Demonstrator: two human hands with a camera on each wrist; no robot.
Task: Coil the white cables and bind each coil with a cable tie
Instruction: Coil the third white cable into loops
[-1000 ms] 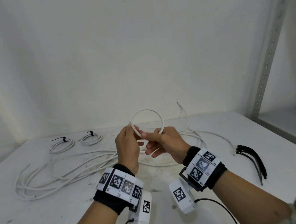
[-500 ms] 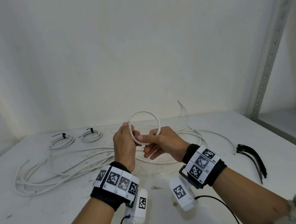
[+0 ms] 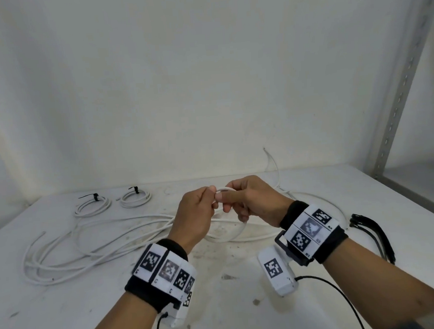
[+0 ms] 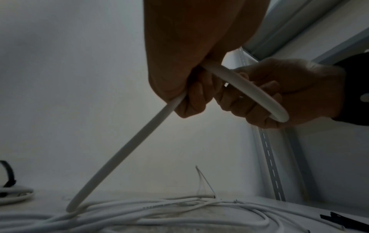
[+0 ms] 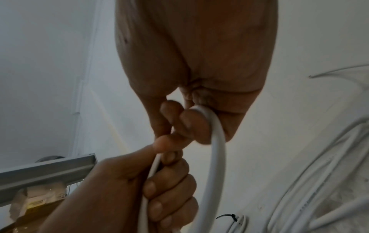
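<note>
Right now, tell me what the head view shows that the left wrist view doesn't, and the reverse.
Only the head view shows both tied coils complete at far left and the loose cable pile's whole spread. Only the left wrist view shows the held cable slanting from the fist down to the pile. Both show the left hand and right hand gripping that cable, and the black cable ties at right.

white cables (image 3: 94, 248), black cable ties (image 3: 372, 233)
</note>
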